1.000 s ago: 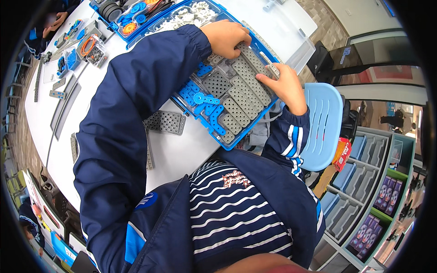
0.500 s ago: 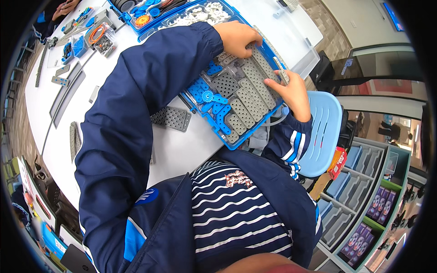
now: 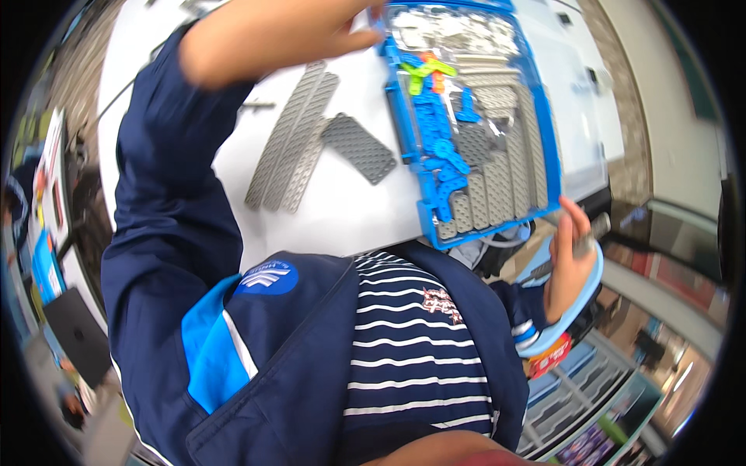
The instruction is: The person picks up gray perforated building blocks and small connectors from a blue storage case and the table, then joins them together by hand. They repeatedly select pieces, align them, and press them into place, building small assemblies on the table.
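Note:
A blue-rimmed case [image 3: 423, 186] of building-set parts sits on the white table. It holds grey perforated beams [image 3: 501, 182], blue connectors [image 3: 443, 151] and white small pieces [image 3: 458, 33]. My left hand [image 3: 287, 35] is smeared by motion near the case's far left corner. Its thumb points toward the rim; the other fingers are partly out of view. Off the case's near right corner, my right hand [image 3: 571, 260] is closed around a short grey perforated beam [image 3: 597, 231], which sticks out past the fingers.
Long grey perforated strips [image 3: 284, 144] and a dark grey perforated plate [image 3: 360, 149] lie left of the case. A light blue chair [image 3: 556, 330] stands close to my right arm, with a shelf of trays behind it. A dark laptop [image 3: 78, 334] is at lower left.
My left hand has come out of the case and moved to the left. My right hand, still holding the grey beam, has drawn back from the case toward me. The whole view has turned.

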### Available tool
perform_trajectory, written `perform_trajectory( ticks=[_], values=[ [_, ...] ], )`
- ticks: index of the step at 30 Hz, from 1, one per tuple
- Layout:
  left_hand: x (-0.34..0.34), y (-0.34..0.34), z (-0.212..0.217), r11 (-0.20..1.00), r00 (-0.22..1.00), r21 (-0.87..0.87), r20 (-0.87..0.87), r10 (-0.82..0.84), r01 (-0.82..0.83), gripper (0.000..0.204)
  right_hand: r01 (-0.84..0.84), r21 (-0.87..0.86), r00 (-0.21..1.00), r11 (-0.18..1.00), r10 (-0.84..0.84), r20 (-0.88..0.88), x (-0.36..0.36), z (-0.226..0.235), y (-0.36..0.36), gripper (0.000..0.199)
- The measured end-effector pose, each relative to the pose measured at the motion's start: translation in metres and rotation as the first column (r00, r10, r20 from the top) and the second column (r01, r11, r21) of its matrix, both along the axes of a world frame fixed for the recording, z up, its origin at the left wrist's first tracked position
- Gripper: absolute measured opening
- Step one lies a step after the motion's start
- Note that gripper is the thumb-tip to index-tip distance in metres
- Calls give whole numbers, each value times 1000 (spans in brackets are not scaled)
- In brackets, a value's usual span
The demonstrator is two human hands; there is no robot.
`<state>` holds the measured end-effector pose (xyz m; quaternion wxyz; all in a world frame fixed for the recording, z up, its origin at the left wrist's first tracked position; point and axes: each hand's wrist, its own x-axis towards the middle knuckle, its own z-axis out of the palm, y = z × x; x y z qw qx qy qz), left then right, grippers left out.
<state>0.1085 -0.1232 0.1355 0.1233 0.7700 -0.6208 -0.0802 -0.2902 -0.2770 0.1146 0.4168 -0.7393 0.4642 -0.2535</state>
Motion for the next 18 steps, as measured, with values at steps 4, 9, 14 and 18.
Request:
perform_trajectory(
  ticks=[4,9,14,18],
  values=[
    [-52,121,-38,957,977,199,77,199,-211,41,-423,211,906,881,406,121,30,20,46,30],
    [-107,155,-107,848,847,18,58,528,-530,51,-638,209,764,741,643,51,99,-5,94,27],
    [-112,171,-137,761,768,-108,-63,637,-640,51,-741,122,662,660,749,-34,128,-28,135,27],
    [-105,180,-147,734,744,-137,-196,639,-666,46,-727,176,665,664,744,-61,127,-39,157,24]
  ],
)
